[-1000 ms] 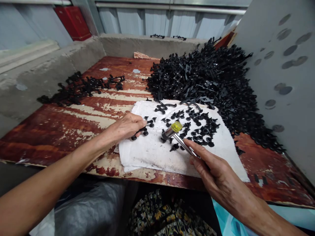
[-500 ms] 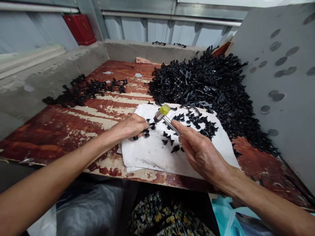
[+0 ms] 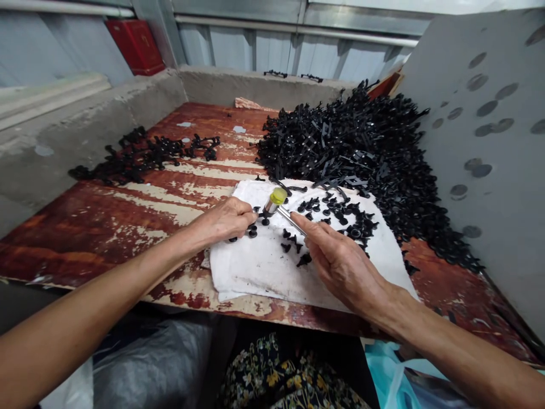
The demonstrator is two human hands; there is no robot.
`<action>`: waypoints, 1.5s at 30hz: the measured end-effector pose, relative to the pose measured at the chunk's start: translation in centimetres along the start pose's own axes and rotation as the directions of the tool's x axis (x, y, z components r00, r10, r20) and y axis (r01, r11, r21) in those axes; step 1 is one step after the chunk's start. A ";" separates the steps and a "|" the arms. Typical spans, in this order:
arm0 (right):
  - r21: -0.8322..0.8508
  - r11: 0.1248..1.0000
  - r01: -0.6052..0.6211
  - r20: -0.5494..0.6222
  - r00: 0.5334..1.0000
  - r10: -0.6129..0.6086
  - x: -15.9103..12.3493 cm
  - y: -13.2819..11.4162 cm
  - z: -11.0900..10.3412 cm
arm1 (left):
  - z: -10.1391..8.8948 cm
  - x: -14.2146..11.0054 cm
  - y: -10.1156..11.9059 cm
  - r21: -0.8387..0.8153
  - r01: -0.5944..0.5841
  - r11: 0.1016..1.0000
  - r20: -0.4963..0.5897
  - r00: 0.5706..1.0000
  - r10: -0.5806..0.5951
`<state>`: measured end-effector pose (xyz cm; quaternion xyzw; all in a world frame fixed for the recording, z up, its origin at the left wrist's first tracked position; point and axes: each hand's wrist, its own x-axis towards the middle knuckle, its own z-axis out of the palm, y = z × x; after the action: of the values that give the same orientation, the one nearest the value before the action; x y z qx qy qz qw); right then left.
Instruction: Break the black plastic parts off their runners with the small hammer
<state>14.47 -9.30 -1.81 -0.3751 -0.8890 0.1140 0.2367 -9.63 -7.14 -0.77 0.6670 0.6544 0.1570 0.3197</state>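
My left hand (image 3: 232, 217) is closed on a black plastic part with round knobs (image 3: 265, 221), most of it hidden by the fingers. A hammer (image 3: 272, 203) with a yellow-green upper face is gripped in my right hand (image 3: 340, 255), index finger stretched along the metal handle. Its dark lower face is down at the knobs beside my left fingertips; whether it touches them I cannot tell. Both hands are over a folded white cloth (image 3: 255, 272). Loose black knob-like pieces (image 3: 340, 216) lie scattered on it, mostly to the right of the hammer.
A big heap of black plastic parts (image 3: 340, 142) rises behind and right of the cloth. Several more knobbed parts (image 3: 145, 153) lie at the left of the worn red-brown board (image 3: 170, 199). A grey spotted panel (image 3: 460, 136) borders the right side; a low concrete ledge (image 3: 255, 87) runs behind.
The hammer head has shifted slightly left and down, closer to my left fingertips, and my right hand has moved with it. My left hand stays in nearly the same place.
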 end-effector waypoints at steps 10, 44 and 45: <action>-0.041 0.999 -0.013 -0.001 1.000 0.013 0.0 -0.2 0.1 | 0.2 -0.3 0.5 -0.028 0.003 1.000 0.004 1.000 -0.002; 0.154 0.984 -0.088 -0.086 0.991 0.102 -5.3 -1.0 -0.9 | 0.1 -1.2 1.4 -0.125 0.018 0.992 -0.035 0.999 -0.023; 0.161 0.982 -0.102 -0.074 0.991 0.115 -5.8 -1.0 -0.9 | 0.1 -1.2 1.4 -0.131 0.018 0.991 -0.029 0.999 -0.022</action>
<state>17.79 -14.13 -2.63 -0.4077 -0.8449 0.1804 0.2957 -8.55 -8.28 0.29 0.6356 0.6543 0.2063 0.3542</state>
